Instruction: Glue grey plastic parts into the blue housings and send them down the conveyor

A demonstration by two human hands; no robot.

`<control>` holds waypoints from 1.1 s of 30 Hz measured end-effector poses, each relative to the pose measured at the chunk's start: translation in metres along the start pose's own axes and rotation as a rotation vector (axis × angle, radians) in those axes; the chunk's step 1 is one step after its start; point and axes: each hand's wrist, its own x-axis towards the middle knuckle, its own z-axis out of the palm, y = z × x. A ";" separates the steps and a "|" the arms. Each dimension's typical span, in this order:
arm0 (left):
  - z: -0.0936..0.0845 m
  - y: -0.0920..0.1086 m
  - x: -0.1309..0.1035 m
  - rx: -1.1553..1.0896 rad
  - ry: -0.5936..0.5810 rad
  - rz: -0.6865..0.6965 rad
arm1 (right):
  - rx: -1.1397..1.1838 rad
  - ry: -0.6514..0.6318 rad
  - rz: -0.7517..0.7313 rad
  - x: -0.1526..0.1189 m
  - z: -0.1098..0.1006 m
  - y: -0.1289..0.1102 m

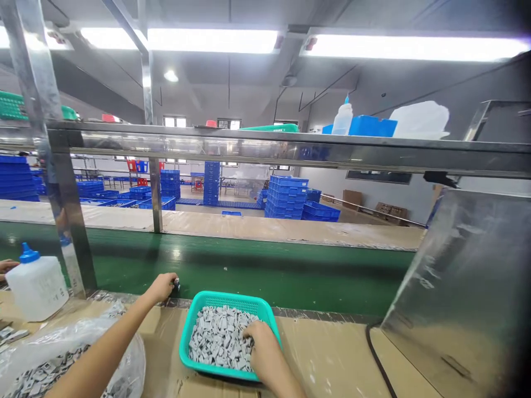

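Note:
My left hand (pixel 163 287) is stretched over the near edge of the green conveyor belt, its fingers closed on a small dark-and-grey part (pixel 176 284). My right hand (pixel 263 345) reaches into the right side of a turquoise plastic basket (pixel 186 331). Its fingers are curled down among small grey plastic parts (pixel 219 337) that heap the basket; whatever they pinch is hidden. Under my left forearm lies a clear plastic bag (pixel 135 354) with more grey parts (pixel 45 370) in it.
A white bottle with a blue cap (pixel 37 287) stands at left, beside a metal post (pixel 74 237). Another person's hand (pixel 6 268) shows behind it. The green belt (pixel 290 276) runs across beyond the cardboard-covered bench (pixel 332 354). A metal housing (pixel 464 287) and black cable (pixel 375 354) bound the right.

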 end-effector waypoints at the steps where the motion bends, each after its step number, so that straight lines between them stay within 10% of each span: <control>1: 0.004 -0.002 0.001 0.018 0.025 -0.019 | 0.005 0.020 0.009 0.000 -0.001 0.000; 10: 0.004 0.035 -0.054 0.003 0.225 0.068 | 0.145 0.057 -0.014 -0.001 -0.010 -0.010; 17: 0.047 0.097 -0.140 -0.317 -0.079 0.417 | 0.273 0.094 -0.026 -0.005 -0.022 -0.021; 25: 0.042 0.109 -0.178 -0.721 -0.151 0.225 | 0.636 -0.098 -0.017 -0.056 -0.037 -0.058; 29: 0.029 0.106 -0.190 -0.974 -0.325 0.048 | 0.709 0.016 0.006 -0.072 -0.043 -0.073; 33: 0.023 0.099 -0.198 -1.201 -0.434 -0.090 | 0.579 0.119 -0.274 -0.080 -0.050 -0.087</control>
